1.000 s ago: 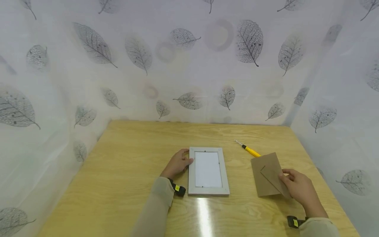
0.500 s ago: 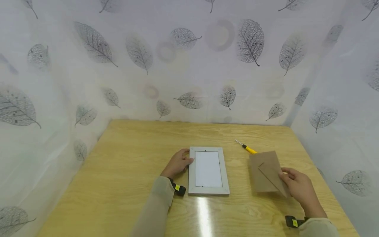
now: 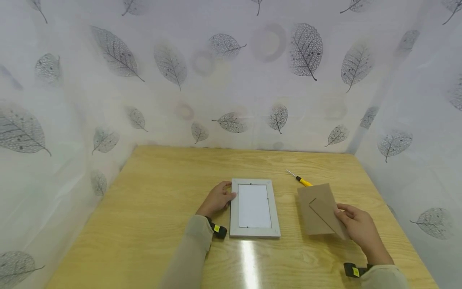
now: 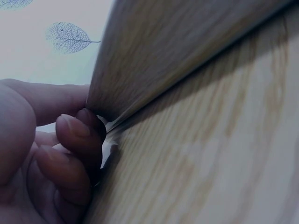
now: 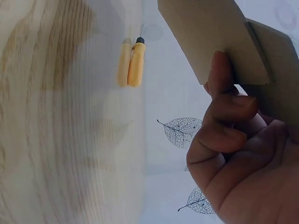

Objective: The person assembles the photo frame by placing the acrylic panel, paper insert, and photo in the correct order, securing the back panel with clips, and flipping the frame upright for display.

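Observation:
A pale picture frame lies face down on the wooden table, with a white sheet in its opening and small dark tabs round the inner edge. My left hand holds its left edge, thumb on top; in the left wrist view the other fingers curl against the frame's side. To the right, my right hand grips a brown backing board by its right edge, thumb on the face towards me. The board is tilted up, its stand leg showing. Part of the right fingers is hidden behind it.
A screwdriver with a yellow handle and black collar lies beyond the board, its handle end overlapped by it in the head view. Leaf-patterned curtains enclose the back and sides of the table.
My right hand has moved a little left with the backing board, towards the picture frame. The left hand and the frame have stayed in place.

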The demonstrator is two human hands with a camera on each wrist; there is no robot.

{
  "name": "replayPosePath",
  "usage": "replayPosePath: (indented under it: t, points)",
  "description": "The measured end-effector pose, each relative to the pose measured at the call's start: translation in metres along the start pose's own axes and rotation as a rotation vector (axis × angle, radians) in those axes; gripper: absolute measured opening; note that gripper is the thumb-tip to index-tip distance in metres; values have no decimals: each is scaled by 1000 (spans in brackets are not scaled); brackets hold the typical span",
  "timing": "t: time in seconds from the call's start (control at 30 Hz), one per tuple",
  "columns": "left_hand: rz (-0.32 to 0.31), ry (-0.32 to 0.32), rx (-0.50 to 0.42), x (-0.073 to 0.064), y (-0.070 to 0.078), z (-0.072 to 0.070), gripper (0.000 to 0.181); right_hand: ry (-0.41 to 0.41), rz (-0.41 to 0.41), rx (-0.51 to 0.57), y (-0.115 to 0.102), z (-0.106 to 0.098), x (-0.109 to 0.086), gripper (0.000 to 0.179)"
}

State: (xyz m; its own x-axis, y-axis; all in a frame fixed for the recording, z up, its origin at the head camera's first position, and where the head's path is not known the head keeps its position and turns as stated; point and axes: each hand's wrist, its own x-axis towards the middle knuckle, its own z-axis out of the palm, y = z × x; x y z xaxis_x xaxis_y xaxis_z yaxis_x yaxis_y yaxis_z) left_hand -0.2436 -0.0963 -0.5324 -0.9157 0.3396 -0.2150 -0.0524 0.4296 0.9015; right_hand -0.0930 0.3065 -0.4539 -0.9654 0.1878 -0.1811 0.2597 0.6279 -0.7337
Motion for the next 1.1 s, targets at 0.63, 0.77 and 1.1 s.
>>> replayPosePath:
  t: [0.63, 0.77, 1.1]
  points:
    - [14, 0, 8, 2, -2, 1, 56, 94, -57, 34, -8, 15, 2, 56]
    - [9, 1, 6, 3, -2, 1, 56, 102, -66, 40, -9, 17, 4, 55]
    - [2, 10, 3, 3, -2, 2, 56, 93, -57, 45, -16, 24, 6, 56]
